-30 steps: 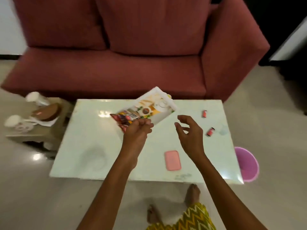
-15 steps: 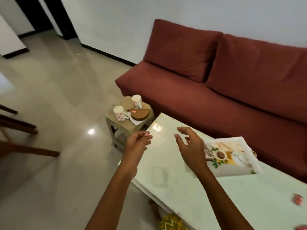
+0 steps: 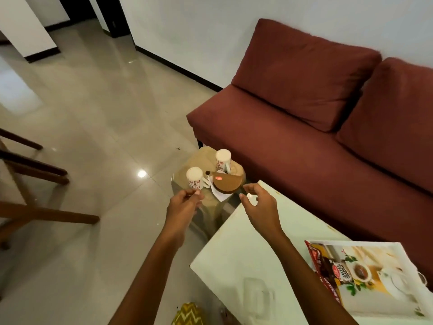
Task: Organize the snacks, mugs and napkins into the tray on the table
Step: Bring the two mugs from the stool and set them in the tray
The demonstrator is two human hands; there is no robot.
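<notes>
Just short of the stool (image 3: 203, 157), the left hand (image 3: 185, 204) hangs loosely curled and empty beside the near mug (image 3: 194, 178); the right hand (image 3: 259, 202) is spread wide, also empty, close to the brown snack pack (image 3: 227, 184). On the stool that pack lies on a white napkin (image 3: 219, 195), the far mug (image 3: 223, 160) behind it. Well away from the stool, the tray (image 3: 351, 242) sits on the table (image 3: 234, 254) with one snack packet (image 3: 328, 270) in it. Fetching from the stool looks like the step in hand; next each hand needs a firm hold before carrying across
</notes>
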